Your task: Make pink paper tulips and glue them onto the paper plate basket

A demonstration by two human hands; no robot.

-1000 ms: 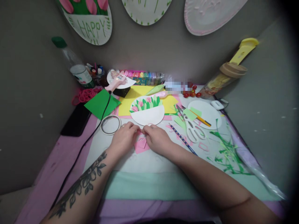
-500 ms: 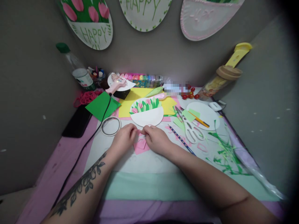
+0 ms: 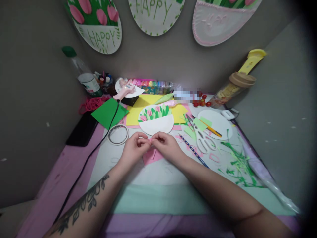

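My left hand (image 3: pixel 137 146) and my right hand (image 3: pixel 166 144) meet fingertip to fingertip over the middle of the table. Between them they pinch a small pink paper piece (image 3: pixel 150 140), mostly covered by the fingers. Under the hands lie pink paper pieces (image 3: pixel 151 158) on the white sheet. Just beyond my fingers sits a white paper plate (image 3: pixel 156 126) with green paper leaves (image 3: pixel 158 113) and pink paper tulips (image 3: pixel 149 113). A roll of tape (image 3: pixel 118 134) lies left of my left hand. A dark blue pencil (image 3: pixel 193 150) lies right of my right hand.
White-handled scissors (image 3: pixel 203 142), a second plate (image 3: pixel 228 127) and green scraps (image 3: pixel 239 162) lie to the right. A pink glue gun (image 3: pixel 123 92) trails a black cord (image 3: pixel 91 153) at left. Behind stand a bottle (image 3: pixel 85 77) and a tilted lidded cup (image 3: pixel 229 87).
Both hands stay close together; their fingers have shifted, the left ones now spread a little more around the pink paper. The view has moved slightly.
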